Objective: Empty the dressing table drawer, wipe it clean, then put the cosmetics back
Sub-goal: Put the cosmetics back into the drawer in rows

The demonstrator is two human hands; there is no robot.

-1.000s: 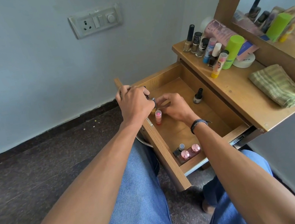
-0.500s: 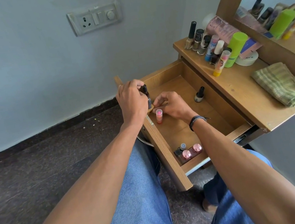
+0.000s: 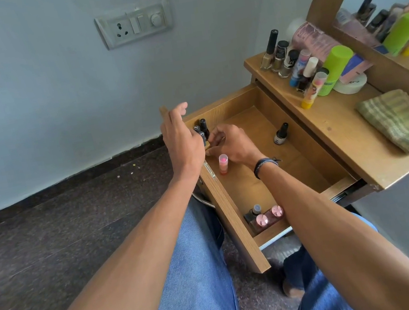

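Wooden drawer (image 3: 238, 230) stands pulled out; over its far left corner my left hand (image 3: 181, 138) hovers with a wide, empty grip, the dark bottles (image 3: 202, 127) standing upright just to its right. My right hand (image 3: 231, 143) is nearer their bases, fingers curled there, though I cannot tell whether they hold one. Further right, more cosmetics (image 3: 303, 71) wait upright on the surface (image 3: 338, 131)

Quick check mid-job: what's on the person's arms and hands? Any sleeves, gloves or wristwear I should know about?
No gloves: the left grip and right grip are bare hands. The left forearm and right forearm are bare too, with no sleeve in view. The only thing worn is a dark braided wristband on the right wrist. No watch shows.
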